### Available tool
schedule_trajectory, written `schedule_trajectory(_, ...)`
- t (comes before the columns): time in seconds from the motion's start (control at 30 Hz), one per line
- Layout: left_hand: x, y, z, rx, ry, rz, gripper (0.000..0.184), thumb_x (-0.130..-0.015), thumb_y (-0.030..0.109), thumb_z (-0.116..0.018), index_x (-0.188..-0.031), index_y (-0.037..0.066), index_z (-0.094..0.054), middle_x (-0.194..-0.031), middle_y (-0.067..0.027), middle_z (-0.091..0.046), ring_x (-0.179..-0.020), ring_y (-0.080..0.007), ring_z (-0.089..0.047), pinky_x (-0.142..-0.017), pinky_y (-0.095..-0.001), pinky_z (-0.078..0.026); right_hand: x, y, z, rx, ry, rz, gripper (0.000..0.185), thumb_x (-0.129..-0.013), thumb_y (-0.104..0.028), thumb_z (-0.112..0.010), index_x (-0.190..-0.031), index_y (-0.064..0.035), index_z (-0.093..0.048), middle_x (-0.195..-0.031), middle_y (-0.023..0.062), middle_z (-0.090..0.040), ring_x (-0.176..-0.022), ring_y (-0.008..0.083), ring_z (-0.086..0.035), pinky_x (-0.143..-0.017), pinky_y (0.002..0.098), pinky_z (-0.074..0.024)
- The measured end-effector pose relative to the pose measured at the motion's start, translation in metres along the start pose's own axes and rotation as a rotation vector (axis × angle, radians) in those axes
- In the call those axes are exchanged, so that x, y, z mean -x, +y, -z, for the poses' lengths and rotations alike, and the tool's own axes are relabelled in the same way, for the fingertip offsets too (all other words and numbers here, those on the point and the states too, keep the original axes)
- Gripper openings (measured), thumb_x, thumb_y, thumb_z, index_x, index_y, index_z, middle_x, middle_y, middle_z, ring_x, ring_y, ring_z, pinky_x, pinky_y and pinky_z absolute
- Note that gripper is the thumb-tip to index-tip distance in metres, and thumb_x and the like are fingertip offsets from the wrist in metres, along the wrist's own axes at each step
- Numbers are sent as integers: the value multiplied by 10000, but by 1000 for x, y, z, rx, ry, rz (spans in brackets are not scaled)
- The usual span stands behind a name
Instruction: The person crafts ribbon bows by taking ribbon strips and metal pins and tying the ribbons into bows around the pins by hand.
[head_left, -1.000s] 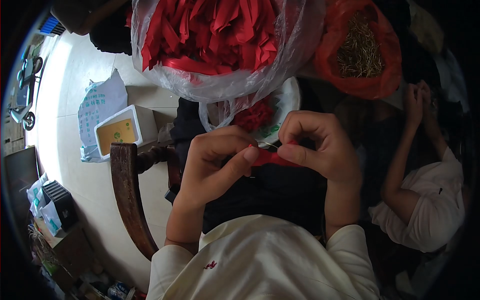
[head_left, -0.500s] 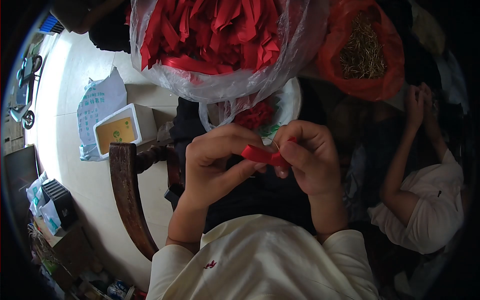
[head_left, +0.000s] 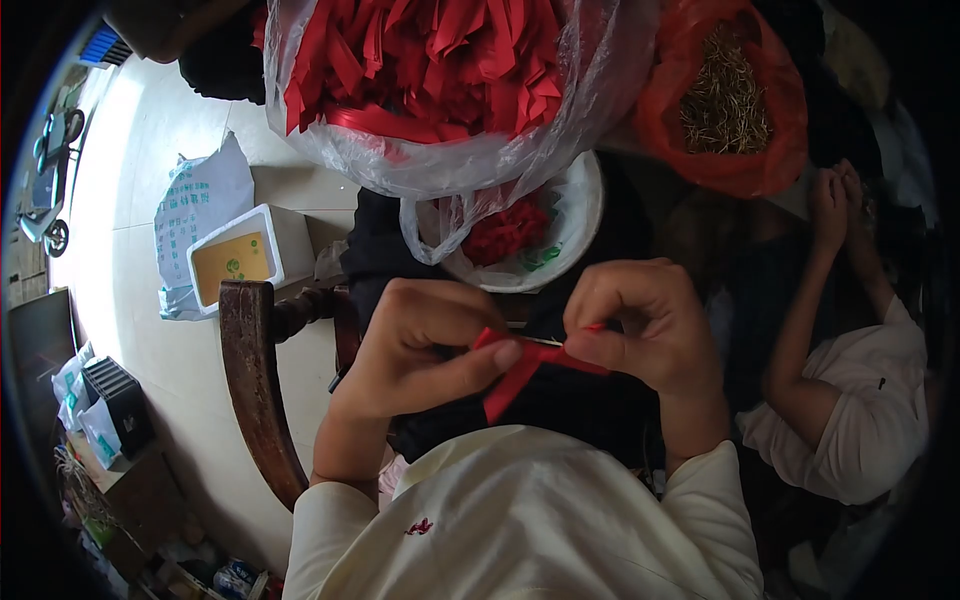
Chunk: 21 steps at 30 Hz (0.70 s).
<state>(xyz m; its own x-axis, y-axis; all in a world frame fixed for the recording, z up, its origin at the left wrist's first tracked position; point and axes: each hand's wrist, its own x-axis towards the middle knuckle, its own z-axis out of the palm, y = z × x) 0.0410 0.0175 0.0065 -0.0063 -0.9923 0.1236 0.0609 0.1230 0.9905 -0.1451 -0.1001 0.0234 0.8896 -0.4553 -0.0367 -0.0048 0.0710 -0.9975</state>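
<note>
A red ribbon (head_left: 515, 382) stretches between my two hands above my lap, with one tail hanging down on the left. My left hand (head_left: 440, 350) pinches its left part between thumb and fingers. On the other side my right hand (head_left: 640, 325) pinches the right part, and a thin gold-coloured wire (head_left: 543, 341) spans the gap between the fingertips. Just beyond the hands is a white bowl (head_left: 590, 215) holding a bunch of red ribbon pieces (head_left: 508, 230). A clear plastic bag (head_left: 400, 170) full of red ribbon strips (head_left: 430, 60) lies farther forward.
An orange-red bag (head_left: 785, 155) of gold-coloured wire pieces (head_left: 725, 100) is at the upper right. Another person's hands (head_left: 838, 205) are at the right. A wooden chair (head_left: 250, 390) stands at my left, with a white foam box (head_left: 293, 245) on the floor beyond.
Both hands have come closer to my body and moved apart. The ribbon, bunched between them half a second ago, is now spread with a tail hanging, and more of the bowl shows.
</note>
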Motion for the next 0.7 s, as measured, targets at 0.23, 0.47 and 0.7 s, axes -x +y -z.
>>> schedule_trajectory(0.23,-5,-1,-9,64,60,108,63,-722,17,-692,-751,-21,-650,-645,-53,-577,-559,-95,-523,-514,-222,-381,-10,-10,2,194,-5,-18,163,-760,-103,-704,-699,-11,-584,-619,10,-563,-585,48,-524,-516,204,-405)
schedule_trajectory(0.47,-3,-16,-24,341,316,118,177,-737,13,-713,-888,-40,-638,-752,-43,-624,-646,-88,-565,-586,-208,-442,-10,4,-10,117,97,-25,153,-809,-119,-655,-788,1,-561,-716,37,-557,-644,68,-555,-548,216,-440)
schedule_trajectory(0.7,-2,-21,-40,720,421,114,171,-755,8,-699,-895,-56,-624,-791,-80,-635,-722,-108,-601,-622,-229,-485,0,35,-27,-47,158,222,181,-832,-143,-631,-831,5,-528,-824,56,-514,-696,71,-484,-621,218,-397)
